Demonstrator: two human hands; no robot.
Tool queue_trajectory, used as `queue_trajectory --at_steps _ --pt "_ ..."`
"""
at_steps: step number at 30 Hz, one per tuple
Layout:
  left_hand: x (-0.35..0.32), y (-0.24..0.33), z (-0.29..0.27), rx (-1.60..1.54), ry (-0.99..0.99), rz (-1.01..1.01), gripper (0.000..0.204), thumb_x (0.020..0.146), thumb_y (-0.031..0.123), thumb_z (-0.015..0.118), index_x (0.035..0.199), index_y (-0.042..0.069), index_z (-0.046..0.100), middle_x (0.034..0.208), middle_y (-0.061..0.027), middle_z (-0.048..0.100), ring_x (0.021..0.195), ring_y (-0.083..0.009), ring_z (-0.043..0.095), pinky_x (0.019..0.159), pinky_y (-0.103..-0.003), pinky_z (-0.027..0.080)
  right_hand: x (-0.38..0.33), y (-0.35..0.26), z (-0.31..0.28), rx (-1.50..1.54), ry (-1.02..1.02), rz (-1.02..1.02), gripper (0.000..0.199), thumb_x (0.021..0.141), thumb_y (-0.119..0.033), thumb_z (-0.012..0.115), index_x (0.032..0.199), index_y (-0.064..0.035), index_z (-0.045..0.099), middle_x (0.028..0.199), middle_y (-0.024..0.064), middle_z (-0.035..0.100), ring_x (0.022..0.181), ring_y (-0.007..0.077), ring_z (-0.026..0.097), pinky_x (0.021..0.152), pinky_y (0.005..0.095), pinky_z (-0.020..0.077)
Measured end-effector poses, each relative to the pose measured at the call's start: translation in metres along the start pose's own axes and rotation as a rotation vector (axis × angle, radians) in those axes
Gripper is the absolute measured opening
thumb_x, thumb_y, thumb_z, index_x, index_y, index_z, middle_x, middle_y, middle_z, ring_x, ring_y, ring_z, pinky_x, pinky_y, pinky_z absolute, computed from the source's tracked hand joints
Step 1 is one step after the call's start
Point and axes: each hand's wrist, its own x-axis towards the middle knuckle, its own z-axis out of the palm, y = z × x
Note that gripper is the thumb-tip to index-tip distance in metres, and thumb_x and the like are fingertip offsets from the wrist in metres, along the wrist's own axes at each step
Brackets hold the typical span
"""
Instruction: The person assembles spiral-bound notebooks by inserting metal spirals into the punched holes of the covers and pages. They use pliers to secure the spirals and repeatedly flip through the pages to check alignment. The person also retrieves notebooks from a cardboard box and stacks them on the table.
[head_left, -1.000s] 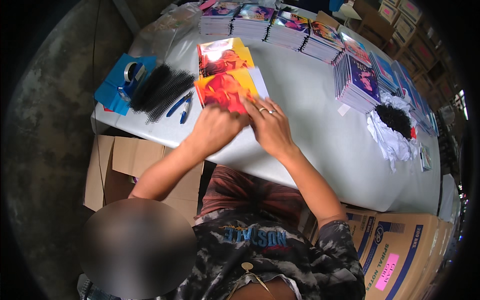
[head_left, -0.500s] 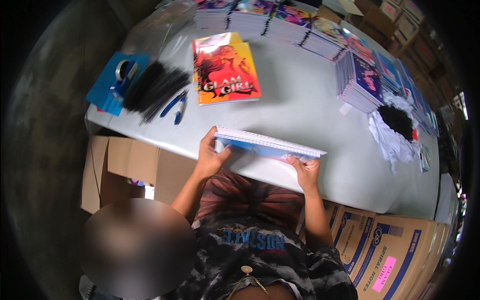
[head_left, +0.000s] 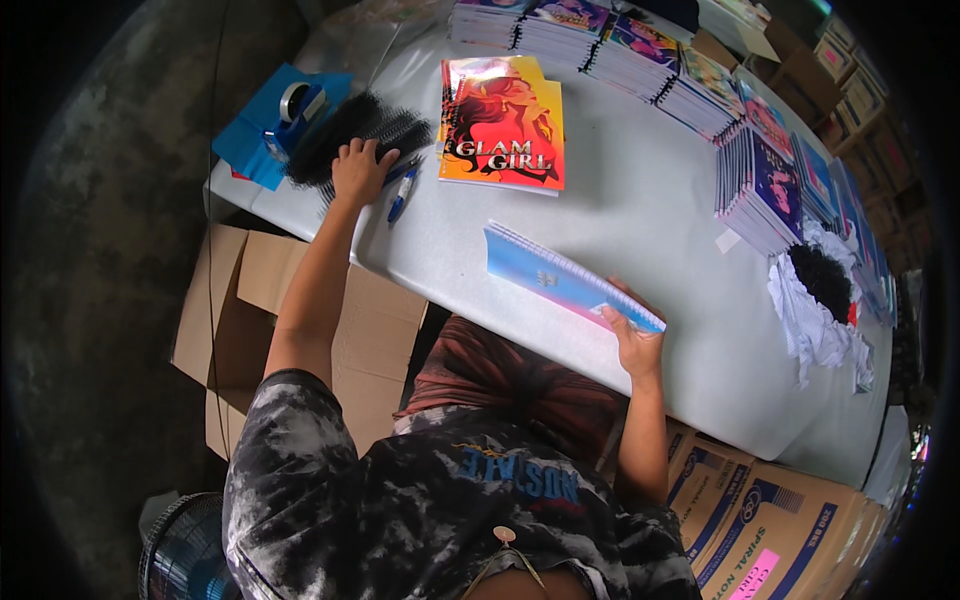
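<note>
My right hand (head_left: 637, 338) grips one end of a notebook (head_left: 550, 275) with a blue-to-pink cover, thumb on the cover. A row of punched holes runs along its upper edge, and it is tilted above the front of the table. On the left, my left hand (head_left: 362, 175) rests with fingers apart on a pile of black spiral binding coils (head_left: 345, 120). Beside that hand lie blue-handled pliers (head_left: 402, 193), partly hidden by it. Notebooks with red and yellow covers (head_left: 505, 125) are stacked beyond, at the middle of the table.
A tape dispenser (head_left: 300, 105) sits on a blue sheet (head_left: 245, 135) at the far left. Stacks of notebooks (head_left: 640, 55) line the back and right. Black coils (head_left: 820, 280) lie on white cloth (head_left: 800, 330). Cardboard boxes (head_left: 375, 330) stand below the table's edge; a fan (head_left: 190, 550) is lower left.
My left hand has let go of the notebook and moved up and left onto the black coils. The right hand still holds the notebook, its cover now turned more into view.
</note>
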Motion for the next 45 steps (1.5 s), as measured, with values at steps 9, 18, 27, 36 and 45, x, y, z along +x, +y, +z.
queue_trajectory --at_steps 9,18,27,36,45 --pt "-0.007 0.024 0.007 -0.024 0.013 0.094 0.029 0.087 0.036 0.049 0.098 0.01 0.055 0.097 -0.01 0.058 0.088 -0.0314 0.058 0.073 -0.043 0.047 0.011 -0.002 -0.007 -0.012 -0.04 -0.048 0.027 0.082 -0.002 0.062 0.109 0.0017 0.06 0.106 0.0111 0.064 0.091 0.012 0.059 0.081 0.0248 0.0472" --pt "0.037 -0.002 -0.015 -0.377 0.118 -0.081 0.027 0.089 0.03 0.05 0.096 0.005 0.057 0.092 -0.0168 0.061 0.088 -0.0357 0.058 0.075 -0.042 0.045 0.018 -0.008 -0.003 -0.013 -0.016 -0.072 0.028 0.083 -0.003 0.062 0.111 0.0004 0.06 0.107 0.0081 0.063 0.092 0.0106 0.058 0.082 0.0236 0.0467" --pt "-0.045 0.104 -0.115 -1.178 -0.511 0.268 0.032 0.094 0.03 0.045 0.099 0.0 0.056 0.081 -0.0025 0.052 0.075 -0.011 0.046 0.074 -0.025 0.041 0.018 -0.007 -0.005 -0.019 0.036 -0.017 0.026 0.083 -0.004 0.062 0.109 0.001 0.061 0.097 0.004 0.065 0.085 0.0076 0.056 0.077 0.0228 0.0465" --pt "-0.097 0.137 -0.122 -1.135 -0.74 0.146 0.047 0.093 0.032 0.048 0.135 0.014 0.038 0.077 -0.0039 0.051 0.067 -0.0109 0.044 0.066 -0.026 0.041 0.015 -0.004 -0.004 -0.011 -0.055 0.014 0.025 0.082 -0.003 0.064 0.106 0.0024 0.062 0.092 0.0042 0.065 0.081 0.0069 0.056 0.072 0.0214 0.0469" --pt "-0.082 0.113 -0.105 -1.033 -0.451 0.239 0.035 0.093 0.033 0.049 0.083 0.0 0.057 0.069 -0.0079 0.054 0.068 -0.0129 0.05 0.066 -0.027 0.042 0.016 -0.004 -0.005 -0.05 -0.044 -0.074 0.025 0.082 0.0 0.061 0.108 0.001 0.062 0.096 0.0079 0.067 0.079 0.0082 0.058 0.07 0.0214 0.0479"
